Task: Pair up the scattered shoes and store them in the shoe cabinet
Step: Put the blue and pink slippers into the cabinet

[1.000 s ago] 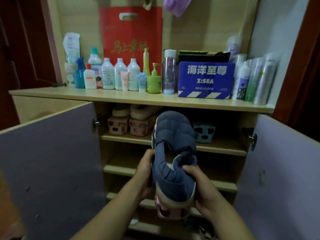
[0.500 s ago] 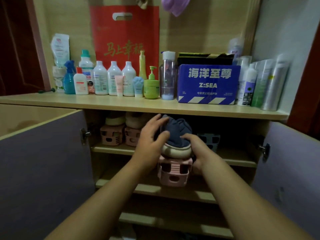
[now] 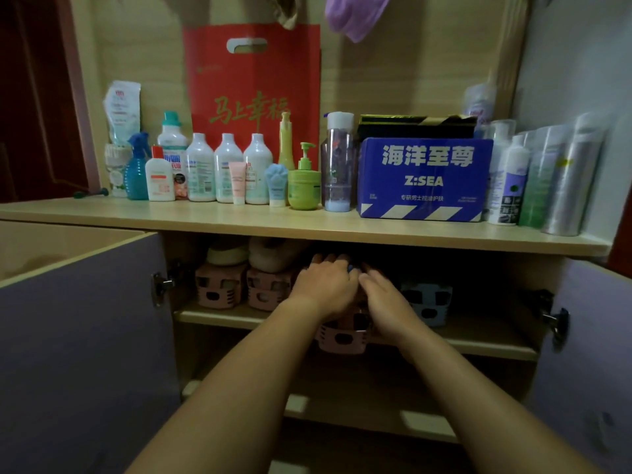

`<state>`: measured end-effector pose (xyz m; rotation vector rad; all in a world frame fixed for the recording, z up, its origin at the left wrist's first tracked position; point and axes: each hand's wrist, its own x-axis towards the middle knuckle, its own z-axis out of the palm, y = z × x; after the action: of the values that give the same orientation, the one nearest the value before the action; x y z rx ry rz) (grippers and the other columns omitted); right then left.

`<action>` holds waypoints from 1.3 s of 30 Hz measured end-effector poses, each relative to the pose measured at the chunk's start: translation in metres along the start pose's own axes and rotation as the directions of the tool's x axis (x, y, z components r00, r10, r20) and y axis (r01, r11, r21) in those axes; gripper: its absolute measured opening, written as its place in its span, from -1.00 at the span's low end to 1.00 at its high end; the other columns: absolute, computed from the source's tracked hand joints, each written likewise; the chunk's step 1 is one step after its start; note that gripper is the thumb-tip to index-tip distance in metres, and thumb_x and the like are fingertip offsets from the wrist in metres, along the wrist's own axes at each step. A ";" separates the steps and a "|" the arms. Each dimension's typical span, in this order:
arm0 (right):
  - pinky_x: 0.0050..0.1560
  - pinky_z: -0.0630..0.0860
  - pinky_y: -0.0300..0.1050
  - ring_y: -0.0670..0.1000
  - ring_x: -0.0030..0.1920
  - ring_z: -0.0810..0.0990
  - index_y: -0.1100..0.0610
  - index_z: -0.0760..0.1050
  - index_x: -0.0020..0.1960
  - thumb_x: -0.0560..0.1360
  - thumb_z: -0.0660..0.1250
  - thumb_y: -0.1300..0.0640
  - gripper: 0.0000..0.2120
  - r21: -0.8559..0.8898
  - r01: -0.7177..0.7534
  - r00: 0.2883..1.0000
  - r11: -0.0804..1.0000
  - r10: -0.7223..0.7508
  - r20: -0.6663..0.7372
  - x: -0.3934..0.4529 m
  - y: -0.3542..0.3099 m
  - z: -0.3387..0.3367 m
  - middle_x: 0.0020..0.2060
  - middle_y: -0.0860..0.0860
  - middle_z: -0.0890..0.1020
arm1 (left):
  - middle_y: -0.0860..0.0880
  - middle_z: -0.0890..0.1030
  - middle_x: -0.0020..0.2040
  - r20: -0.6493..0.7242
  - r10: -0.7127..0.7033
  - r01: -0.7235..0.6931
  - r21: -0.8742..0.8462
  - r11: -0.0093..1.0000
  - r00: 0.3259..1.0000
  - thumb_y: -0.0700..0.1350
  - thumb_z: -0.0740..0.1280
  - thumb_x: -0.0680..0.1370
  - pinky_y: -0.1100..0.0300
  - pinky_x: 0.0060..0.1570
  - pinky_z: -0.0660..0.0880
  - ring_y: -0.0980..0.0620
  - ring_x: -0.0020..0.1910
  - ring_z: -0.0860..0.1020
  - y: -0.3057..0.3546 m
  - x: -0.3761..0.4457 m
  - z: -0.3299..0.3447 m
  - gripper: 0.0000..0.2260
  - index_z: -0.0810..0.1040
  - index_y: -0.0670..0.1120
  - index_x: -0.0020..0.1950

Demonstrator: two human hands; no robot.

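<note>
1. Wooden shoe cabinet (image 3: 342, 230), both purple doors swung open; its top carries a row of bottles (image 3: 225, 169), a blue box (image 3: 424, 179) and a red bag (image 3: 253, 83).
2. Top shelf (image 3: 478, 340): two pink shoe racks (image 3: 219, 285) at left hold beige slippers (image 3: 270, 254); a blue rack (image 3: 427, 302) sits empty at right.
3. Left hand (image 3: 325, 285) and right hand (image 3: 383, 299) lie side by side, fingers extended, pressing on a third pink rack (image 3: 342, 336) between them; whether either grips is unclear.
4. Dark blue shoes (image 3: 352, 267): almost hidden behind the fingers, deep in shadow.
5. Risks, judged:
   a. the rack overhangs the shelf lip and may tip forward on release;
   b. pushing further could nudge the neighbouring racks;
   c. knuckles may catch the board above.
</note>
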<state>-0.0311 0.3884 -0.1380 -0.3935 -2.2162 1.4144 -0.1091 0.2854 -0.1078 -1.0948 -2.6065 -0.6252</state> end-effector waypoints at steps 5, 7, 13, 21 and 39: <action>0.28 0.47 0.03 0.01 0.27 0.49 -0.06 0.30 0.49 0.45 0.27 -0.22 -0.35 -0.174 0.089 0.984 0.981 -0.060 0.167 0.021 0.001 -0.002 0.42 0.00 0.40 | -0.15 0.30 0.56 0.089 -0.076 0.097 -0.259 0.961 0.993 0.15 -0.06 0.70 0.00 0.51 0.08 -0.13 0.55 0.20 -0.019 0.027 0.004 -0.50 0.31 -0.05 0.55; 0.07 0.55 -0.10 -0.01 0.18 0.53 -0.03 0.34 0.47 0.40 0.37 -0.18 -0.32 -0.400 0.162 0.978 0.902 -0.093 0.187 0.031 0.008 0.002 0.49 -0.01 0.26 | -0.17 0.28 0.57 0.119 -0.126 0.160 -0.344 0.925 0.985 0.21 -0.07 0.69 0.04 0.50 0.09 -0.13 0.55 0.22 -0.023 0.031 0.002 -0.43 0.29 -0.08 0.56; 0.37 0.40 -0.02 0.11 0.46 0.34 -0.05 0.06 0.59 0.42 0.50 -0.02 -0.11 -0.399 0.108 0.993 0.911 -0.077 0.091 0.078 0.016 0.012 0.51 0.05 0.24 | -0.10 0.53 0.29 -0.124 -0.069 0.065 -0.039 0.997 0.990 0.09 0.10 0.65 0.00 0.13 0.45 -0.08 0.19 0.51 -0.046 -0.008 0.017 -0.66 0.45 0.03 0.36; 0.41 0.36 0.05 0.12 0.49 0.29 -0.09 0.01 0.58 0.38 0.52 -0.09 -0.05 -0.392 0.119 0.991 0.912 -0.131 -0.005 0.090 0.017 0.033 0.52 0.01 0.24 | -0.03 0.23 0.43 -0.034 -0.116 0.118 0.100 0.988 0.993 0.07 0.22 0.61 0.05 0.33 0.37 -0.01 0.42 0.22 -0.095 -0.052 0.045 -0.63 0.42 0.03 0.40; 0.26 0.41 0.19 0.33 0.38 0.27 -0.04 0.20 0.49 0.40 0.35 -0.32 -0.22 -0.486 -0.404 0.840 0.775 0.104 -0.532 0.030 0.053 -0.048 0.44 0.22 0.18 | 0.02 0.02 0.65 0.279 -0.331 0.271 0.233 0.934 0.901 -0.01 0.31 0.58 -0.08 0.48 0.29 -0.04 0.60 0.09 -0.051 -0.088 0.037 -0.34 0.09 0.08 0.62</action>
<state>-0.0309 0.4622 -0.1620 -1.1777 -2.1625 0.5861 -0.0878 0.2165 -0.1888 -0.7891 -3.0724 -0.2644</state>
